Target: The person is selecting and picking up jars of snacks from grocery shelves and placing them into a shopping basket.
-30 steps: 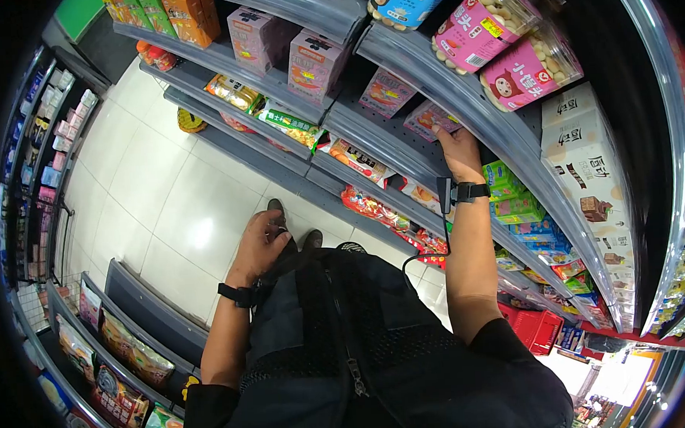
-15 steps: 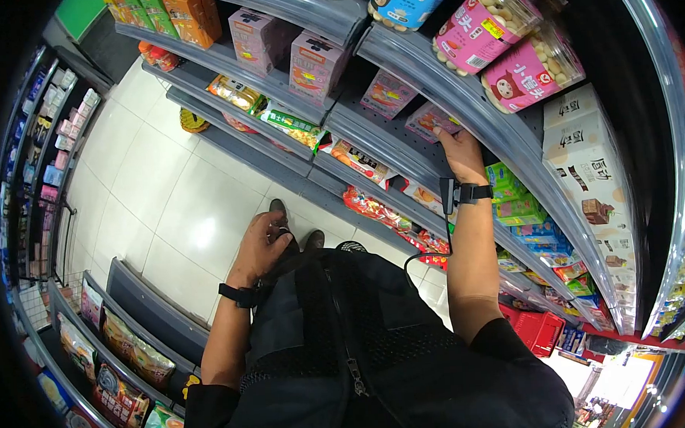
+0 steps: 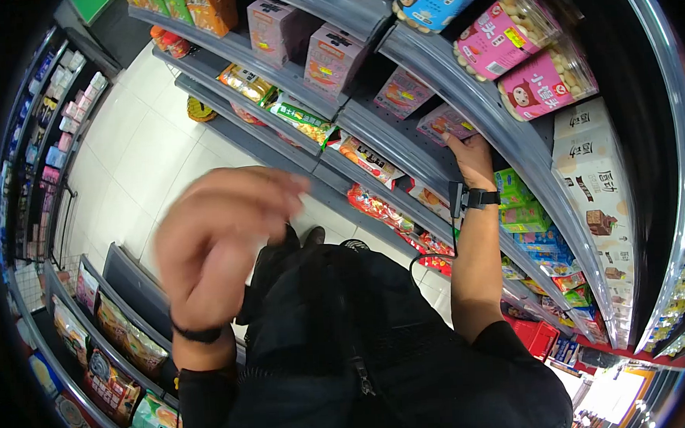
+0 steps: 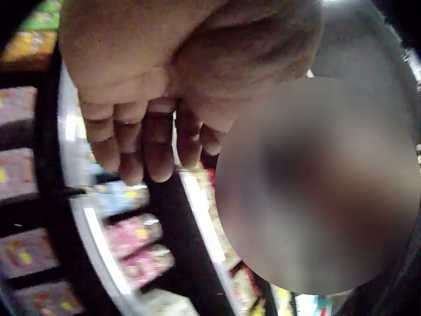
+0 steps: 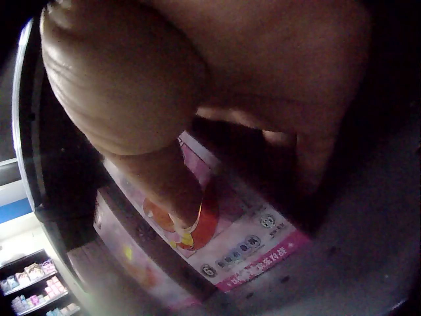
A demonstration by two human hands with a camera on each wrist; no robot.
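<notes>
Right wrist view: right grip (image 5: 230,72) clamped on the pink box (image 5: 253,247). The thumb pad lies flat on the printed face and the other fingers (image 5: 309,161) hook over its far edge. The box's lower edge rests on a dark shelf surface; we cannot make out finer detail there.

Head view, same grip (image 3: 471,157): we note the pink box (image 3: 446,122) at its fingertips, lying on the grey shelf (image 3: 389,138). Just past the box along that shelf lies a second pink box (image 3: 402,93). A black strap (image 3: 481,199) circles the wrist behind the grip. Green packs (image 3: 516,201) sit one shelf below it, and pink-labelled jars (image 3: 533,88) stand one shelf above.

Left grip (image 3: 220,236): well apart from the right one, up near the head camera and blurred. In the left wrist view (image 4: 164,66) we see its fingers (image 4: 148,148) side by side, loosely bent, with nothing in them, so we log it as apart. White floor tiles (image 3: 138,155) lie far beneath it.
</notes>
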